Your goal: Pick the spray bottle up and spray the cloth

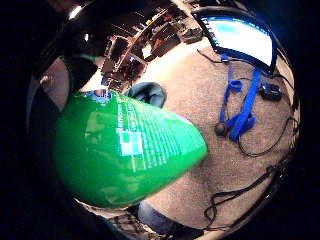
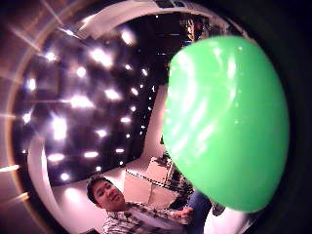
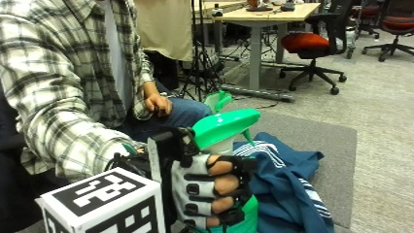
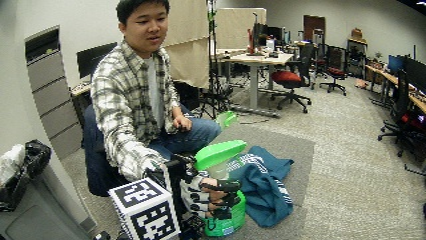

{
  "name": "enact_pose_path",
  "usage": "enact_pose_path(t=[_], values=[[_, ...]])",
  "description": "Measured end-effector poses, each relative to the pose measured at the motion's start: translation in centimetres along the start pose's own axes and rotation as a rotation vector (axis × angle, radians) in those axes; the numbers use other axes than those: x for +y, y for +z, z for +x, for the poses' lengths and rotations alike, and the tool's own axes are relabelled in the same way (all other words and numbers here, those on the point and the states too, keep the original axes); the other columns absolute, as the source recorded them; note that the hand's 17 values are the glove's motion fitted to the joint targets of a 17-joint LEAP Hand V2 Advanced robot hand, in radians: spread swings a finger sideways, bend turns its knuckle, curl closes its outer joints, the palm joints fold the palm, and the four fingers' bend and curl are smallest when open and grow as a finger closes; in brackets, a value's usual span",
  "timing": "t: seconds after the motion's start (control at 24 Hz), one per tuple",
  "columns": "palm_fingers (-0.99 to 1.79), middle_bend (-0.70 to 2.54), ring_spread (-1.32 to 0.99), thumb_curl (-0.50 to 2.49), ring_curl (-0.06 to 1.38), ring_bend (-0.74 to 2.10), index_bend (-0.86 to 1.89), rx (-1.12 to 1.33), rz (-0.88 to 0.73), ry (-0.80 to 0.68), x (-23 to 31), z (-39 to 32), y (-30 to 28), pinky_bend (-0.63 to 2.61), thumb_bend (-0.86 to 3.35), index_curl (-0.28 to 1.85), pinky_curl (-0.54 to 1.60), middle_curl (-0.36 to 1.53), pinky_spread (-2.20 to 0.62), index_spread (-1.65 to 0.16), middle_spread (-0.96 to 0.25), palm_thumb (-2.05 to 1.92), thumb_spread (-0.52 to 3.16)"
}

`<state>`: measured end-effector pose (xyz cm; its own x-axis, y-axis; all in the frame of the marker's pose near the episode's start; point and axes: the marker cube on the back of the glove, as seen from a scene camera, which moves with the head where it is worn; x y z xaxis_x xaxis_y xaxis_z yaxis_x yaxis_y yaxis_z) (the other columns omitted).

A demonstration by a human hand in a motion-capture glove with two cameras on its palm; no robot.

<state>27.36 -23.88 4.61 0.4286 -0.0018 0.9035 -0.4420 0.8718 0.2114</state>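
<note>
Fingers (image 3: 218, 184) of the gloved right hand (image 3: 210, 191) curl around the neck of the green spray bottle (image 3: 223, 145), gripping it just under its wide green head. From the outside view the knuckles face the camera, with bare fingertips showing between the black straps, and the bottle stands upright in the grasp, its green body (image 4: 226, 222) showing below the hand in the wide outside view. The spray head slopes up toward the cloth side, and a pale neck shows between the head and the fingers.

Both palm views are largely filled by the bottle: its green body with a white printed label (image 1: 135, 142) in the little finger side view, and a smooth green bulge (image 2: 226, 122) in the thumb side view, so it sits close against the palm.

Just beside the bottle lies the blue cloth (image 3: 291, 189), a rumpled dark blue fabric with white stripes and lettering, spread on a grey mat (image 3: 323, 136). Whether bottle and cloth touch cannot be told. The head is above the near edge of the cloth.

Further out, the person sits behind the bottle in a plaid shirt (image 3: 58, 82) and jeans, with the bare left hand (image 3: 158, 105) resting on the thigh. A second green item (image 3: 218, 100) sits on the floor beyond the knee. Behind are a desk (image 3: 265, 14) and a red office chair (image 3: 310, 41) on grey carpet.
</note>
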Motion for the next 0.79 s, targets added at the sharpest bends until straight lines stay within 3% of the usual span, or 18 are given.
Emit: enact_pose_path(t=[0.25,0.79], values=[[1.04,0.46,-0.11,0.54,0.34,0.49,0.31,0.039,-0.035,-0.007,-0.7,-0.6,0.2,0.43,0.02,0.31,0.23,0.42,0.1,-0.26,-0.08,1.05,0.72],[1.24,0.46,-0.17,0.62,0.39,0.48,0.31,0.06,-0.133,-0.136,-0.5,-1.8,0.9,0.4,-0.02,0.42,0.28,0.46,-0.08,-0.22,-0.11,1.11,0.46]])
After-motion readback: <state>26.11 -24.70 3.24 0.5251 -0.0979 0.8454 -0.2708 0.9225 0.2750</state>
